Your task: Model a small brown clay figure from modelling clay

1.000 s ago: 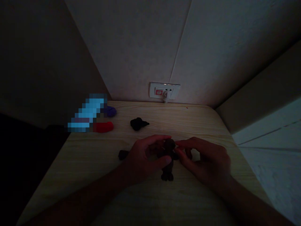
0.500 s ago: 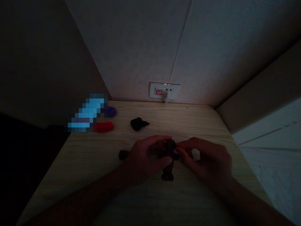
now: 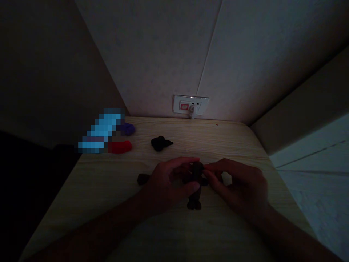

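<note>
The dark figure [image 3: 196, 177] lies between the two hands, its head [image 3: 197, 167] just beyond the left thumb and its legs [image 3: 194, 206] on the near side of that thumb. The left hand [image 3: 167, 185] grips it, thumb across the torso and forefinger arched to the head. The right hand [image 3: 242, 185] brings thumb and forefinger to the head's right edge; whether they pinch a small piece or only press cannot be told in this poor light. Chief risk: if the material is soft, as it looks, excess fingertip pressure could dent or twist the head. The left thumb could likewise flatten the torso, and the right thumb, near the outstretched arm [image 3: 204, 181], could bend it. A dark piece [image 3: 142, 179] beside the left hand's outer edge could be pushed by any leftward shift of that hand. Compared with one second ago, the right thumb and forefinger are closer together at the head; the left hand's hold is virtually unchanged, and the black lump [image 3: 158, 143] ahead of it is unmoved.
</note>
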`<move>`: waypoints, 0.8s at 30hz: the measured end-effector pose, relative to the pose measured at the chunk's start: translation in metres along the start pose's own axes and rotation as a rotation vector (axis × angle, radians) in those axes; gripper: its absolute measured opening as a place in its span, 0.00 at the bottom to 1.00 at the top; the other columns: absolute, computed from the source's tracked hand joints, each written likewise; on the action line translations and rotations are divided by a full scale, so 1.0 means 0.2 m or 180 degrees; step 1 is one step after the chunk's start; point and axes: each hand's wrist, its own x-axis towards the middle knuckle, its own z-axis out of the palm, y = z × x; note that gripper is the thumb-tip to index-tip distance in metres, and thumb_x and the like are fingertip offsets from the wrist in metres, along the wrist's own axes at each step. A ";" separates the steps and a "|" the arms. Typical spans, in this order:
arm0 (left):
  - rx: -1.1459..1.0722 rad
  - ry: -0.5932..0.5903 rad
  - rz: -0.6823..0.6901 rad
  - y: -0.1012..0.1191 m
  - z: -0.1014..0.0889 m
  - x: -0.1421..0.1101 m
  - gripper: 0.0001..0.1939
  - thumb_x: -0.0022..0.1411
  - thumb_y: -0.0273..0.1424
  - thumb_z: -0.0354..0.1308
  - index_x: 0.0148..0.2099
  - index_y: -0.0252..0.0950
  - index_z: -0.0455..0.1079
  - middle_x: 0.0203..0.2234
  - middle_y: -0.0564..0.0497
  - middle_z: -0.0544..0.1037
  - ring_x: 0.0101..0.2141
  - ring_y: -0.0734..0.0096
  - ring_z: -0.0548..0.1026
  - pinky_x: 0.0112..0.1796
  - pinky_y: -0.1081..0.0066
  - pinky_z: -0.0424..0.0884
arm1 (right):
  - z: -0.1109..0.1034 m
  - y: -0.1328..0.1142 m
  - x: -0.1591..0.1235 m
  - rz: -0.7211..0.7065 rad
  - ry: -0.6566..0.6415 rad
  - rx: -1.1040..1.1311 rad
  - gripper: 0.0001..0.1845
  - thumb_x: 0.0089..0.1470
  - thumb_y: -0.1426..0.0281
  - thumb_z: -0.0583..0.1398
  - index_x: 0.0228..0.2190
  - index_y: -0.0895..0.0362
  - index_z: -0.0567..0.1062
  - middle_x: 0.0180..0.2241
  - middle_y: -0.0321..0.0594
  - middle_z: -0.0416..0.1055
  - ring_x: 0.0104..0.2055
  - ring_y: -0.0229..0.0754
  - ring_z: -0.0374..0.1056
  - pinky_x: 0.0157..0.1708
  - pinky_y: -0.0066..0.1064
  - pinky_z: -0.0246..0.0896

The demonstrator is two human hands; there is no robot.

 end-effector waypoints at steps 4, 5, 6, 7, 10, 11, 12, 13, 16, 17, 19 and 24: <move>0.0024 -0.0015 -0.0013 0.00 0.00 0.00 0.29 0.58 0.32 0.73 0.61 0.37 0.75 0.47 0.43 0.85 0.45 0.59 0.83 0.49 0.60 0.80 | 0.00 0.00 0.00 0.0001 -0.0024 -0.0007 0.04 0.58 0.77 0.67 0.36 0.59 0.83 0.24 0.32 0.77 0.22 0.30 0.70 0.24 0.20 0.66; 0.0039 -0.0012 -0.0012 0.00 0.00 -0.01 0.29 0.58 0.32 0.73 0.61 0.37 0.75 0.47 0.43 0.85 0.45 0.59 0.83 0.49 0.60 0.80 | 0.00 0.00 0.00 -0.0016 -0.0025 -0.0003 0.04 0.58 0.77 0.67 0.36 0.59 0.83 0.23 0.32 0.77 0.21 0.30 0.70 0.24 0.20 0.66; 0.0046 -0.0006 -0.0015 0.00 0.00 -0.01 0.29 0.58 0.32 0.73 0.61 0.37 0.75 0.47 0.42 0.85 0.46 0.59 0.83 0.49 0.60 0.80 | 0.00 0.00 0.00 -0.0031 -0.0032 0.0003 0.04 0.58 0.77 0.67 0.35 0.59 0.83 0.23 0.32 0.77 0.21 0.30 0.70 0.24 0.20 0.66; 0.0044 -0.0001 -0.0022 0.00 0.00 0.00 0.29 0.58 0.32 0.73 0.61 0.36 0.75 0.47 0.42 0.85 0.46 0.58 0.83 0.50 0.60 0.80 | -0.01 0.00 0.00 -0.0038 -0.0038 0.0010 0.03 0.58 0.77 0.67 0.35 0.59 0.83 0.23 0.32 0.77 0.21 0.30 0.70 0.24 0.20 0.66; 0.0027 0.0014 -0.0033 0.01 0.00 0.00 0.29 0.58 0.32 0.73 0.61 0.36 0.75 0.46 0.42 0.85 0.45 0.57 0.83 0.49 0.59 0.80 | -0.01 -0.01 0.01 -0.0006 -0.0045 0.0012 0.03 0.58 0.77 0.67 0.35 0.59 0.83 0.23 0.32 0.77 0.21 0.30 0.70 0.23 0.21 0.66; 0.0030 0.0015 -0.0032 0.01 0.00 0.00 0.29 0.58 0.32 0.73 0.61 0.36 0.75 0.46 0.42 0.85 0.45 0.57 0.83 0.50 0.58 0.80 | -0.01 -0.01 0.01 0.0007 -0.0048 0.0013 0.03 0.58 0.77 0.67 0.35 0.58 0.83 0.23 0.32 0.77 0.21 0.31 0.70 0.23 0.21 0.66; 0.0035 0.0012 -0.0028 0.02 0.01 0.00 0.29 0.58 0.32 0.73 0.61 0.36 0.75 0.46 0.42 0.85 0.45 0.57 0.83 0.50 0.58 0.80 | -0.01 -0.01 0.01 0.0015 -0.0051 0.0014 0.03 0.58 0.77 0.67 0.35 0.58 0.83 0.23 0.32 0.77 0.21 0.31 0.70 0.23 0.21 0.66; 0.0044 0.0009 -0.0020 0.02 0.01 0.00 0.29 0.58 0.31 0.73 0.61 0.36 0.76 0.45 0.42 0.85 0.45 0.57 0.83 0.50 0.58 0.80 | -0.01 -0.01 0.01 0.0010 -0.0047 0.0017 0.03 0.58 0.77 0.67 0.34 0.58 0.83 0.23 0.32 0.77 0.21 0.31 0.70 0.23 0.21 0.66; 0.0061 -0.0014 -0.0011 0.01 0.00 0.00 0.28 0.58 0.31 0.72 0.61 0.35 0.75 0.45 0.42 0.85 0.44 0.58 0.83 0.49 0.59 0.80 | -0.01 -0.01 0.02 -0.0002 -0.0047 0.0020 0.03 0.57 0.77 0.67 0.34 0.58 0.83 0.23 0.32 0.78 0.21 0.31 0.70 0.23 0.21 0.67; 0.0057 -0.0021 -0.0004 0.01 0.00 0.00 0.29 0.58 0.31 0.73 0.61 0.35 0.75 0.45 0.42 0.85 0.45 0.58 0.83 0.49 0.59 0.80 | -0.01 -0.01 0.02 -0.0005 -0.0039 0.0018 0.03 0.57 0.77 0.67 0.34 0.58 0.83 0.23 0.32 0.77 0.21 0.31 0.70 0.23 0.21 0.67; 0.0063 -0.0025 0.0017 0.01 0.00 0.00 0.29 0.59 0.31 0.73 0.61 0.35 0.75 0.45 0.42 0.85 0.45 0.59 0.83 0.49 0.59 0.80 | -0.01 0.00 0.02 0.0004 -0.0036 0.0018 0.04 0.57 0.77 0.67 0.34 0.58 0.83 0.23 0.32 0.78 0.20 0.31 0.70 0.22 0.21 0.67; 0.0110 -0.0009 -0.0002 0.03 0.00 0.00 0.28 0.59 0.31 0.72 0.61 0.35 0.75 0.47 0.41 0.85 0.46 0.58 0.83 0.51 0.58 0.80 | -0.01 -0.01 0.02 0.0021 -0.0051 0.0049 0.04 0.56 0.77 0.68 0.34 0.57 0.82 0.23 0.32 0.78 0.20 0.32 0.71 0.22 0.22 0.67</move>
